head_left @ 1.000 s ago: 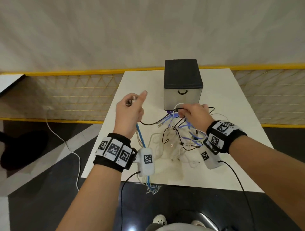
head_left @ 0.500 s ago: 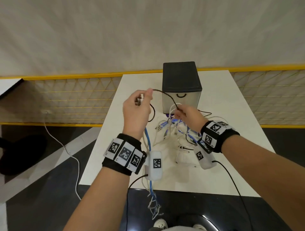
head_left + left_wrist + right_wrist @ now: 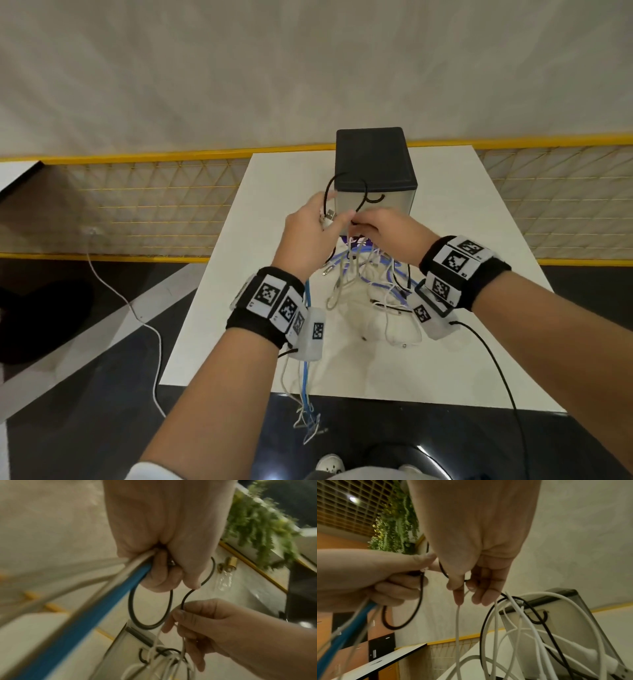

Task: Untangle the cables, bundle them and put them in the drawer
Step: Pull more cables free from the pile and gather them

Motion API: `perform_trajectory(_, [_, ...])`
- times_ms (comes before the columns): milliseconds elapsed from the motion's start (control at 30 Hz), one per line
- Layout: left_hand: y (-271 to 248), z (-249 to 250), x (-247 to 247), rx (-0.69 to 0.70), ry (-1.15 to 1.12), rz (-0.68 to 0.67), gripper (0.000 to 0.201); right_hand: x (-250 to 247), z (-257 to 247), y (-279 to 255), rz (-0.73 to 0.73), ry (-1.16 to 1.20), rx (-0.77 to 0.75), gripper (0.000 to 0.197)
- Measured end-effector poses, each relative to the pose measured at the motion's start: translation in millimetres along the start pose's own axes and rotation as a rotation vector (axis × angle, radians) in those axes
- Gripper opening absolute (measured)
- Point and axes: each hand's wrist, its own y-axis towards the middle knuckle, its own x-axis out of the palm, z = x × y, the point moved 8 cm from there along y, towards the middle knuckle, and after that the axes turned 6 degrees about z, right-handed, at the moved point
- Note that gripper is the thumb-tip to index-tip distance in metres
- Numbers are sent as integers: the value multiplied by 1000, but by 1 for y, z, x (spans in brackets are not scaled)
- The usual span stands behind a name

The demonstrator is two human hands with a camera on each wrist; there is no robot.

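My left hand (image 3: 313, 228) is held above the table, gripping a blue cable (image 3: 82, 616), pale cables and loops of a thin black cable (image 3: 169, 601). My right hand (image 3: 378, 229) meets it in front of the drawer box (image 3: 375, 161) and pinches the same black cable (image 3: 444, 571), which arcs up between both hands (image 3: 346, 176). Under the right hand a tangle of white, blue and black cables (image 3: 368, 284) hangs down to the table. The blue cable and pale ones trail past my left wrist over the table's near edge (image 3: 306, 394). The drawer front (image 3: 376, 205) is shut.
The white table (image 3: 462, 212) stands against a yellow-railed mesh barrier (image 3: 154, 202). A loose white cord (image 3: 137, 311) runs across the dark floor on the left. My feet (image 3: 330, 464) are just below the table's near edge.
Both hands have risen and come together in front of the drawer box. The black cable now loops higher between them, and the tangle is lifted further off the table.
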Motion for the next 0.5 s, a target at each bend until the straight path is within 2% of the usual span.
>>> perform_trajectory(100, [3, 8, 6, -22, -151, -35, 18, -11, -11, -3, 90, 20, -28, 27])
perform_trajectory(200, [2, 19, 14, 41, -185, -102, 8, -13, -15, -6, 137, 93, -31, 23])
perform_trajectory(300, [4, 18, 2, 19, -205, 28, 9, 0, 1, -5, 88, 172, 31, 23])
perform_trajectory(400, [6, 9, -24, -73, -352, 206, 13, 18, 44, -10, 17, 136, 171, 26])
perform_trajectory(500, [8, 4, -44, -99, -437, 300, 13, 25, 72, -16, -1, 162, 236, 24])
